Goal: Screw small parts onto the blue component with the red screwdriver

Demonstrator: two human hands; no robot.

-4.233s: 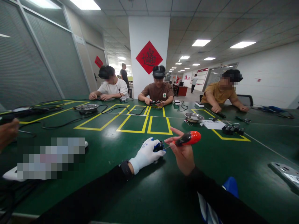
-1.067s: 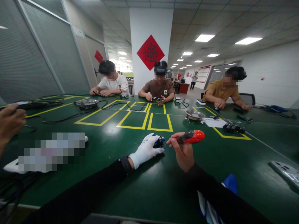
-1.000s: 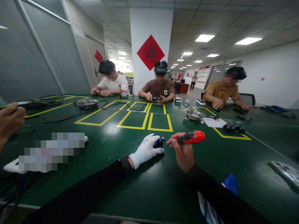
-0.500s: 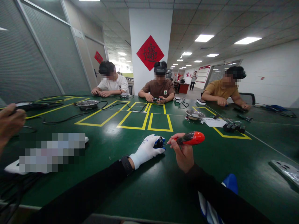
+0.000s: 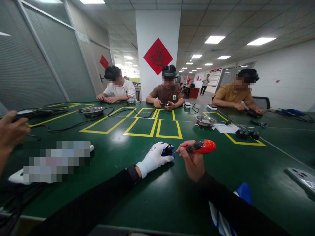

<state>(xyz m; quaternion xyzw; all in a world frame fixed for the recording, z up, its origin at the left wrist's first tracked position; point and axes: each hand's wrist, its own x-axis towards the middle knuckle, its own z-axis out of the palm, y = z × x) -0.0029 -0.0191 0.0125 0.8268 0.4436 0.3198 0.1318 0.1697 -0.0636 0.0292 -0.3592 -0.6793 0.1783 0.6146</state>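
Observation:
My left hand (image 5: 154, 158), in a white glove, is closed around a small black part (image 5: 168, 150) and presses it onto the green table (image 5: 137, 183). My bare right hand (image 5: 193, 162) grips a screwdriver (image 5: 199, 147) with a red and black handle. Its thin shaft points left, with the tip at the black part. Both hands sit close together near the middle of the table's near side.
Three people sit across the table working on small parts. Metal bowls (image 5: 205, 121) (image 5: 92, 111), black cables (image 5: 73, 126), paper and black parts (image 5: 246, 133) lie on it, with yellow tape rectangles (image 5: 152, 127). Another person's hand (image 5: 11, 132) is at far left. A grey plate (image 5: 301, 178) lies right.
My right forefinger, stretched out earlier, has curled round the screwdriver handle. In the last second both hands stay put on the part. The hand at far left has shifted slightly.

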